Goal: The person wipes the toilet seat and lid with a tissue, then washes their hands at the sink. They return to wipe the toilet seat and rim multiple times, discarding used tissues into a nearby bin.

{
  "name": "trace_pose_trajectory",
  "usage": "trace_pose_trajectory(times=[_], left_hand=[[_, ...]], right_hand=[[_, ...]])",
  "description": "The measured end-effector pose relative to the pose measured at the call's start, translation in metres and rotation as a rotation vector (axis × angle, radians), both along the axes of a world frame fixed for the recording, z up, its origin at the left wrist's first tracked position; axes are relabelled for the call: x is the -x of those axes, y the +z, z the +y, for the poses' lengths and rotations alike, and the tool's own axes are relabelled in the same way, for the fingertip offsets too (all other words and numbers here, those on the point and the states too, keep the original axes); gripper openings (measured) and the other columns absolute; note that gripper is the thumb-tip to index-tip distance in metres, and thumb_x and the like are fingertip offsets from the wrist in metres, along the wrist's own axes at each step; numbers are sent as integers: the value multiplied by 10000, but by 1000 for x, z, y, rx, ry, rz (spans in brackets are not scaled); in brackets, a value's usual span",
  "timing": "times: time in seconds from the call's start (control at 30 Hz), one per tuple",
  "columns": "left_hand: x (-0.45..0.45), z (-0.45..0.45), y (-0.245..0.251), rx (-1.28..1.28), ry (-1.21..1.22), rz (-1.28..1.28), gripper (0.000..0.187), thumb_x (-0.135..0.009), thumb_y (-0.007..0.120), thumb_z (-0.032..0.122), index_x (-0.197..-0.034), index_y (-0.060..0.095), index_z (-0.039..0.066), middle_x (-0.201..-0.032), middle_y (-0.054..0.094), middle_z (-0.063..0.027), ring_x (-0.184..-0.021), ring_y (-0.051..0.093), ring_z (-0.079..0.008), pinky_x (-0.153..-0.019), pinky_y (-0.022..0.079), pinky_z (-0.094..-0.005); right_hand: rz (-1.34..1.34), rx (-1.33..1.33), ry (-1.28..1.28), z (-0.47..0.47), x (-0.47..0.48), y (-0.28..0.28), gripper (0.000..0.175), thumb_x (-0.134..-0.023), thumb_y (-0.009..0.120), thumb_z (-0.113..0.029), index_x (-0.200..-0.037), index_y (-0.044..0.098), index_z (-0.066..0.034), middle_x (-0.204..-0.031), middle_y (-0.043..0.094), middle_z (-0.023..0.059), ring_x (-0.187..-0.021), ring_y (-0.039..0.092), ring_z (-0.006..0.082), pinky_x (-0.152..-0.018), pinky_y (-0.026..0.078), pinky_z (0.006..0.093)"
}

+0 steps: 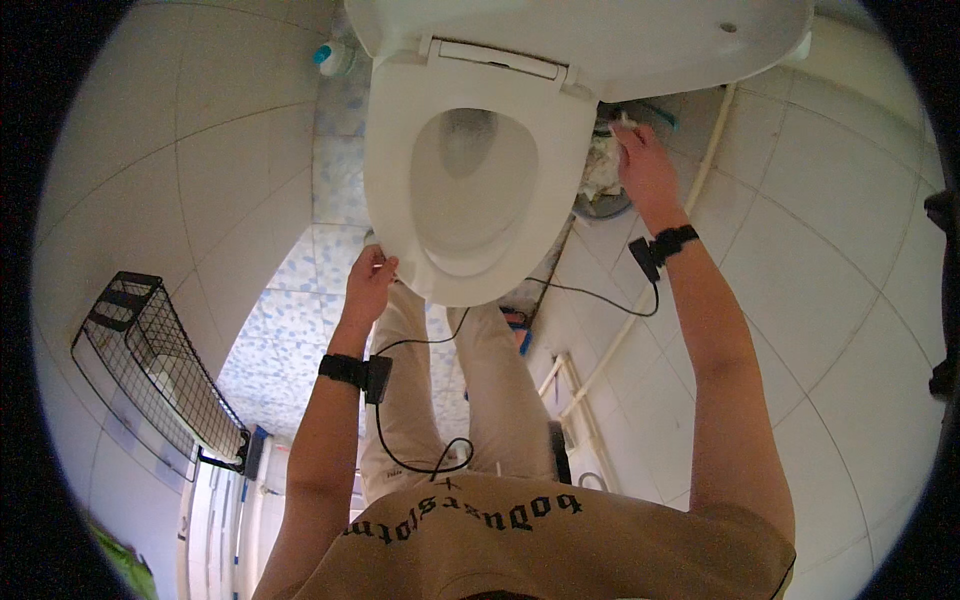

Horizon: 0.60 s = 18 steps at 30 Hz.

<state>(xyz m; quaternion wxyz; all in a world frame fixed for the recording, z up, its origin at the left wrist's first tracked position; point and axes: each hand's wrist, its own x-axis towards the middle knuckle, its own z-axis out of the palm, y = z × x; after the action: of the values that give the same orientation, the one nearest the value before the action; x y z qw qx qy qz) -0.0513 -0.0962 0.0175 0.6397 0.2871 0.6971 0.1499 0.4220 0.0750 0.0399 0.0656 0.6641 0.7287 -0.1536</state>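
In front of me is a white toilet with its seat (390,150) down and the lid (585,37) raised. My left hand (369,281) is at the seat's front left edge, fingers bent close together. A small pale thing shows just beyond its fingers, too unclear to name. On the toilet's right, my right hand (646,161) is over a waste bin (604,211) filled with crumpled, whitish waste paper (600,169). Something white, apparently a piece of tissue (621,124), is pinched between its thumb and fingers.
A white bottle with a blue cap (334,58) stands left of the toilet. A black wire basket (176,367) hangs on the left tiled wall. A pale pipe (709,161) runs along the right wall. Black cables (592,292) trail from both wrist straps.
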Motion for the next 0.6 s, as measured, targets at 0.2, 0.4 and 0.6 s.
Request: trace_pose_trajectory(times=[0.2, 0.4, 0.6], left_hand=[[-1, -1, 1, 1, 20, -4, 222, -1030, 623, 164, -1182, 627, 3, -986, 687, -67, -867, 640, -154, -800, 548, -313], [-4, -1, 1, 15, 41, -32, 226, -1022, 628, 148, -1194, 621, 1, -982, 682, -70, -870, 641, -158, -806, 549, -318], [-2, -4, -2, 27, 42, -8, 228, -1016, 636, 139, -1202, 624, 7, -996, 690, -73, -902, 649, -158, -818, 539, -312]], right_hand=[[-272, 0, -5, 71, 55, -20, 318, -931, 640, -158, -1225, 703, -54, -1153, 717, 186, -970, 738, 355, -785, 627, 467], [-319, 107, 103, 96, 67, -40, 207, -931, 632, -145, -989, 793, -29, -1067, 756, 214, -995, 749, 342, -812, 624, 459], [-530, 337, 386, 66, 62, -22, 182, -938, 643, -105, -1017, 793, -39, -1073, 764, 177, -998, 750, 338, -800, 628, 466]])
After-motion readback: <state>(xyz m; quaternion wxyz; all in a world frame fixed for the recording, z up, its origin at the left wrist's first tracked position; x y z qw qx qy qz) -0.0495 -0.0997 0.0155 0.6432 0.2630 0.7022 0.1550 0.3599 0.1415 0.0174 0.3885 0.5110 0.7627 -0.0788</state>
